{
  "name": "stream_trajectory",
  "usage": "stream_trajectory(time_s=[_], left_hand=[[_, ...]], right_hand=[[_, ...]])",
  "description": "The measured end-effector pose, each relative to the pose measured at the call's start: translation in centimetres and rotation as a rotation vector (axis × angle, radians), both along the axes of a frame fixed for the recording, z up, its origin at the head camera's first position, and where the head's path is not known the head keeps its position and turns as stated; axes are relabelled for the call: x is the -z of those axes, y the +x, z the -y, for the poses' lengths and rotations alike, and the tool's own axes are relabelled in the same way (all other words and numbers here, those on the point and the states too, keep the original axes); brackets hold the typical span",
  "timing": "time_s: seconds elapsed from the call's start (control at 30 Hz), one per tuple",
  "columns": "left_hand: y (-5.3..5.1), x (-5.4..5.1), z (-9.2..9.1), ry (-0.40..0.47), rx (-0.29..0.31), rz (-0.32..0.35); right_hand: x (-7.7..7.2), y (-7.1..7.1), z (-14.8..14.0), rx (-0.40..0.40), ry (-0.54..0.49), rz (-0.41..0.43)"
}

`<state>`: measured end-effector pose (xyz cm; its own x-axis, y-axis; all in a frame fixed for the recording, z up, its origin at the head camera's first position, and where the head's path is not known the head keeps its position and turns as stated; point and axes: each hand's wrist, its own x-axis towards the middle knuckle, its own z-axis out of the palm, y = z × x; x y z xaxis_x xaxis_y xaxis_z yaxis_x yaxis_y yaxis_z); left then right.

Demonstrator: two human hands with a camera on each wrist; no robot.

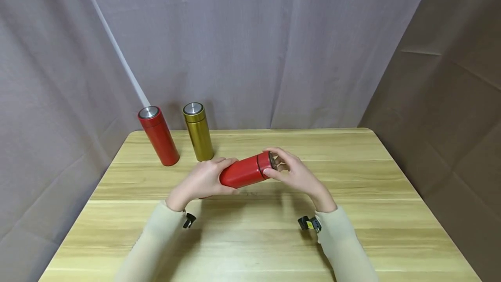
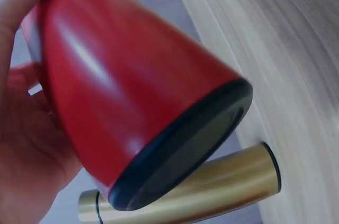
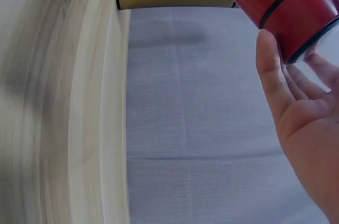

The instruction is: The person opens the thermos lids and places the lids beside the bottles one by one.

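Observation:
A red thermos bottle (image 1: 244, 172) is held tilted above the table, with its lid end to the right and slightly higher. My left hand (image 1: 207, 179) grips its body toward the base; the black-rimmed bottom (image 2: 183, 152) shows in the left wrist view. At the other end, my right hand (image 1: 293, 172) holds the lid (image 3: 304, 23) between thumb and fingers. A dark seam runs between lid and body. The lid's top is partly hidden by the right fingers.
A second red thermos (image 1: 159, 138) stands upright at the table's back left. Beside it is a gold thermos (image 1: 200, 134), also upright, just behind my left hand. Grey curtains (image 1: 235, 47) hang behind the wooden table (image 1: 266, 243).

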<state>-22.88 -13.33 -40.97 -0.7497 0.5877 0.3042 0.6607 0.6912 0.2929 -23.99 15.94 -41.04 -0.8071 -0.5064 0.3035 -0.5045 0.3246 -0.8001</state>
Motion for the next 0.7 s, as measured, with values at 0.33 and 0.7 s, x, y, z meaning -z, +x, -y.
stream_trajectory(time_s=[0.33,0.7], left_hand=[[-0.4,-0.1,0.2,0.027,0.032,0.155],[0.2,-0.6,-0.1,-0.044,-0.086,-0.042]], right_hand=[[0.1,0.0,-0.6,-0.153,-0.062,-0.103],[0.3,-0.2,0.6,0.125,0.024,0.069]])
